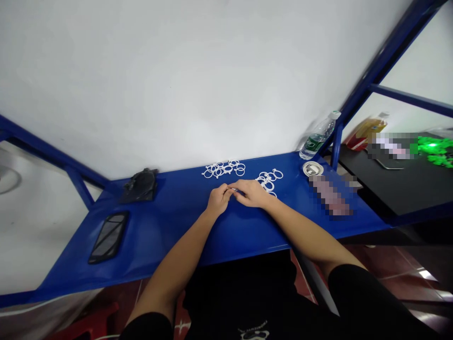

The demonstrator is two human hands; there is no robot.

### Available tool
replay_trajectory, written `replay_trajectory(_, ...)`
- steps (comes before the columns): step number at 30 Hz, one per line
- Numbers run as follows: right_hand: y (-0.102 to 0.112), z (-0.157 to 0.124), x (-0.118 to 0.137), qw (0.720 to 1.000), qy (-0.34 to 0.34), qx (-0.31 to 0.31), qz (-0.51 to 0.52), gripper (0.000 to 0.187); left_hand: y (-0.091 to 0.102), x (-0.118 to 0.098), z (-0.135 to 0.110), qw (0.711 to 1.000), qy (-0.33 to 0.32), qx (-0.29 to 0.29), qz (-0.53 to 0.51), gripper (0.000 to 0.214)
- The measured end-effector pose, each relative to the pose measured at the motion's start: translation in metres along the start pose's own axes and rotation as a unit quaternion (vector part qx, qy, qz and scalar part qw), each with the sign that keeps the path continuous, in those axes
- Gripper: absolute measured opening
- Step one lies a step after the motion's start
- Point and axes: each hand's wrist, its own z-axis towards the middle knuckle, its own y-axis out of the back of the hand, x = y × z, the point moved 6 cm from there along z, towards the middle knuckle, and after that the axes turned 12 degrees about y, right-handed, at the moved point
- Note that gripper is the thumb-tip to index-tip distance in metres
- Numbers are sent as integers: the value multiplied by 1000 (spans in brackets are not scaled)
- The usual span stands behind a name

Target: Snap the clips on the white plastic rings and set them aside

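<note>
Over the middle of the blue table [170, 236], my left hand [217, 200] and my right hand [252, 193] meet at the fingertips. Both are closed in a pinch around something small; only a whitish sliver shows between them, too little to name. Just behind my hands lies a loose group of white plastic rings with small eyelets [220, 169], near the wall. A second group of white rings [266, 182] lies right beside and behind my right hand, which partly hides it.
A crumpled black plastic bag [141, 184] and a dark phone-like case [109, 237] lie on the left. At the right stand a water bottle [318, 137] and a white roll of tape or strap [313, 169]. Blue frame bars [375, 59] rise beside the table.
</note>
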Motion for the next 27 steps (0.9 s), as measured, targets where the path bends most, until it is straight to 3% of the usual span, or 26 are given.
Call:
replay_trajectory(8, 7, -3, -12, 998, -51, -6, 23, 24, -3, -10, -5, 998, -16, 0, 57, 39)
replay_trajectory(15, 4, -9, -27, 995, -68, -13, 69, 27, -9, -12, -6, 996, -32, 34, 75, 36)
replay_trajectory(27, 5, -7, -24, 992, -78, 12, 93, 21, -8, -12, -6, 995, -30, 36, 83, 35)
